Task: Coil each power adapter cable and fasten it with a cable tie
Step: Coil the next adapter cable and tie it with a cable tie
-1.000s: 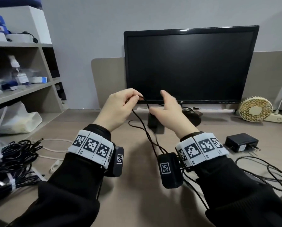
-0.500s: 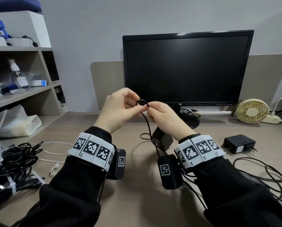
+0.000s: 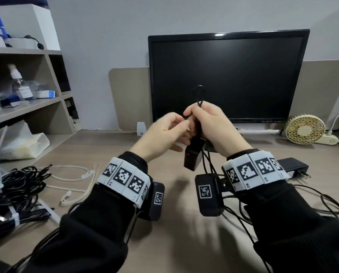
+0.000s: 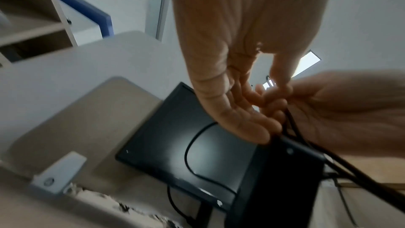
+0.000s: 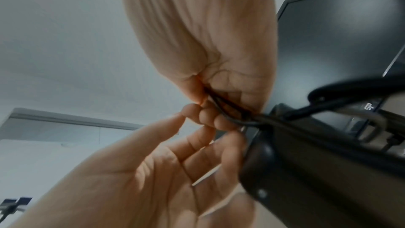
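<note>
My right hand is raised in front of the monitor and grips folded strands of a thin black cable. A small loop of it sticks up above the fist. The cable's black adapter brick hangs just below that hand. In the right wrist view the strands run under the curled right fingers to the brick. My left hand is beside it with relaxed, nearly straight fingers touching the right fingertips. I see nothing held in it.
A second black adapter lies at the right with its loose cable spread on the desk. Tied black cable bundles and loose white cable ties lie at the left. A monitor, a small fan and a shelf stand behind.
Both hands have risen. The right hand has taken over the folded cable, the loop now stands above its fist, and the brick has lifted with it. The left hand's pinch has loosened.
</note>
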Demonstrator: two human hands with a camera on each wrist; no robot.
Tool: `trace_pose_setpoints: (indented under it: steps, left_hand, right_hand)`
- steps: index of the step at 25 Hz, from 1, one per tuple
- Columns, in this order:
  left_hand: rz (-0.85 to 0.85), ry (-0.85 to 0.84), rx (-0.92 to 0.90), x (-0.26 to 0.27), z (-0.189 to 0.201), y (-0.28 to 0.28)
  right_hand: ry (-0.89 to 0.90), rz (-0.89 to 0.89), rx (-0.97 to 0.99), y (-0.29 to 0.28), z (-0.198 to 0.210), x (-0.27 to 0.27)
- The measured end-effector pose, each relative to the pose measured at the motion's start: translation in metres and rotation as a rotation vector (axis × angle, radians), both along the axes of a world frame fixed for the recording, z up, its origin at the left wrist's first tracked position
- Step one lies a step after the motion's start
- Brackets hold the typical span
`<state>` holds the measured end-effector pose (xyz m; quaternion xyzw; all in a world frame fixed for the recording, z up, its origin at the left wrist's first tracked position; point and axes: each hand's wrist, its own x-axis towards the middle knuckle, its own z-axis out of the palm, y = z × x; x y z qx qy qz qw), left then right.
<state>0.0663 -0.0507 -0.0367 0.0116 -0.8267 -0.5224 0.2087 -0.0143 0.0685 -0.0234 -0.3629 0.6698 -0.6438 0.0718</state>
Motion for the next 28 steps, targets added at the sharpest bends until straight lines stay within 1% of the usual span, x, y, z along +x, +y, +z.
trace_pose_setpoints:
  steps: [2, 3, 7, 10, 12, 14, 15, 16, 17, 18, 19, 20, 21, 24, 26, 28]
  left_hand:
    - [-0.055, -0.046, 0.02, -0.005, -0.004, 0.012]
    - [-0.065, -0.057, -0.004, -0.007, -0.004, 0.016]
    - [-0.016, -0.092, -0.164, -0.016, -0.009, 0.024]
    - [0.016, -0.103, -0.22, -0.024, -0.011, 0.029]
    - [0.109, -0.103, -0.362, -0.024, -0.008, 0.028]
    - [0.258, -0.122, -0.578, -0.021, -0.006, 0.022]
    - [0.315, -0.192, -0.693, -0.019, -0.007, 0.016]
    - [0.341, -0.304, -0.775, -0.017, -0.011, 0.007]
    - [0.331, -0.419, -0.779, -0.015, -0.015, -0.004]
    - [0.281, -0.488, -0.706, -0.013, -0.019, -0.016]
    - [0.216, -0.491, -0.587, -0.012, -0.021, -0.027]
    - [0.167, -0.437, -0.499, -0.011, -0.021, -0.035]
    - [0.144, -0.368, -0.453, -0.009, -0.019, -0.039]
    - [0.121, -0.187, -0.267, -0.004, -0.008, -0.04]
    - [0.117, -0.124, -0.15, 0.0, -0.001, -0.04]
    - [0.1, -0.082, -0.074, 0.006, 0.006, -0.04]
  right_hand:
    - [-0.056, -0.031, -0.047, 0.006, 0.003, -0.004]
    - [-0.07, -0.04, -0.054, 0.009, 0.004, -0.006]
    - [-0.055, -0.105, -0.003, 0.01, 0.005, -0.007]
    - [-0.097, -0.082, -0.067, 0.008, 0.005, -0.006]
    - [-0.131, -0.071, -0.124, 0.007, 0.004, -0.008]
    - [-0.174, -0.095, -0.206, 0.009, 0.004, -0.012]
    - [-0.19, -0.123, -0.251, 0.012, 0.005, -0.015]
    - [-0.198, -0.156, -0.3, 0.017, 0.007, -0.019]
    - [-0.199, -0.186, -0.354, 0.024, 0.01, -0.022]
    - [-0.194, -0.205, -0.402, 0.03, 0.014, -0.026]
    - [-0.192, -0.218, -0.437, 0.035, 0.016, -0.029]
    - [-0.193, -0.225, -0.457, 0.038, 0.018, -0.03]
    - [-0.193, -0.229, -0.454, 0.039, 0.018, -0.03]
    - [-0.146, -0.2, -0.327, 0.034, 0.013, -0.027]
    - [-0.103, -0.157, -0.236, 0.031, 0.011, -0.025]
    - [-0.004, -0.143, -0.131, 0.028, 0.009, -0.024]
